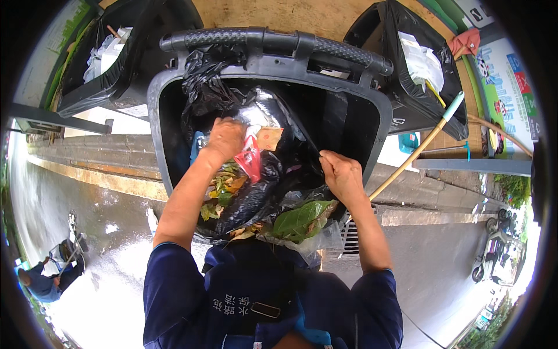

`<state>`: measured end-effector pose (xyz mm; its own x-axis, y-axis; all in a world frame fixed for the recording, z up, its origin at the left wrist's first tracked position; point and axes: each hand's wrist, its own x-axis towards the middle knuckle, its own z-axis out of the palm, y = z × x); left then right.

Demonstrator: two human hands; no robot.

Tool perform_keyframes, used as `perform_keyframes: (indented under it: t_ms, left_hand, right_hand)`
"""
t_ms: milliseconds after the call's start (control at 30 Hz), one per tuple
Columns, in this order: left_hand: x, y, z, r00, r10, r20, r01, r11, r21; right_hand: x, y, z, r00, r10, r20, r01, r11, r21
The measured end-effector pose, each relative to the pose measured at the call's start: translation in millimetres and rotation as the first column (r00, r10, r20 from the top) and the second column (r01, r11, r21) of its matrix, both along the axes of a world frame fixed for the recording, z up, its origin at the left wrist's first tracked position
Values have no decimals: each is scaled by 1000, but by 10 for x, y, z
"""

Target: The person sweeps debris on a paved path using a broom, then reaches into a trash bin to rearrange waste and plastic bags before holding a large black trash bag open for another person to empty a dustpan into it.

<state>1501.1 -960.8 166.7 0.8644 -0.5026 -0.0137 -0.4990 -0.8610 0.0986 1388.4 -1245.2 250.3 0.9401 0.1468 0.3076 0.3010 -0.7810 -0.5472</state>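
Note:
A black wheeled bin (379,109) stands before me with its lid off the opening. Inside it, a black plastic garbage bag (248,205) lies loosely bunched. My right hand (343,176) pinches the bag's stretched edge near the bin's right wall. On the left, my left hand (226,138) is curled into the bag's plastic, its fingertips hidden. Beside that hand are a red-and-white plastic wrapper (250,159) and a tan paper packet (269,138). Yellowed leaves (226,185) lie below my left wrist. A large green leaf (301,221) rests at the bin's near edge.
Bag-lined bins flank mine, one at left (91,96) and one at right (388,78), both holding white waste. A bamboo pole (405,163) leans on the right. Wet pavement (104,209) carries a person (48,279) at left and a parked scooter (499,257) at right.

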Motion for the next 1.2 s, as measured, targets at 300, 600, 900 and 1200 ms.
perform_keyframes:
  t_ms: [300,600,900,1200]
  left_hand:
    - [-270,-297,-118,967,86,-242,-77,996,46]
    - [-350,-467,-177,962,69,-265,-67,998,15]
    - [-361,-466,-87,943,72,-325,-69,997,22]
    - [-516,-283,-7,985,121,-126,-135,985,-108]
  right_hand:
    - [459,29,-279,853,333,-402,-184,912,366]
    - [1226,280,-824,651,154,-744,384,778,497]
    - [1149,301,-337,927,181,-328,-92,958,271]
    - [571,169,230,949,79,-306,6,963,268]
